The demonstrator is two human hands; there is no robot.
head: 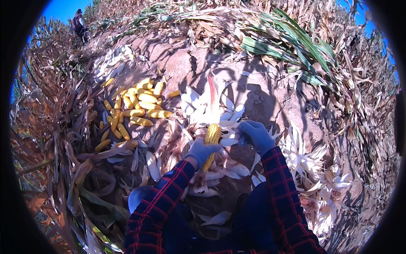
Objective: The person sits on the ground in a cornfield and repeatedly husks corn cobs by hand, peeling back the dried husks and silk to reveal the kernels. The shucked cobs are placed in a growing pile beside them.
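In a light glove, my left hand (201, 152) grips a yellow corn cob (212, 135) around its middle; bare kernels show above and below the fingers. To the right of the cob, apart from it, my gloved right hand (253, 135) is raised with its fingers curled; whether it pinches anything cannot be told. Pale stripped husks (206, 109) lie just beyond the cob, with reddish silk among them. A pile of husked yellow cobs (139, 103) rests on the soil to the left.
Discarded husks (298, 152) are strewn at the right, and whitish husks or ears (115, 62) form a heap at the far left. Dry corn stalks (54, 127) border the left side. Green leaves (285, 47) lie at the upper right. A person (79, 25) stands far off.
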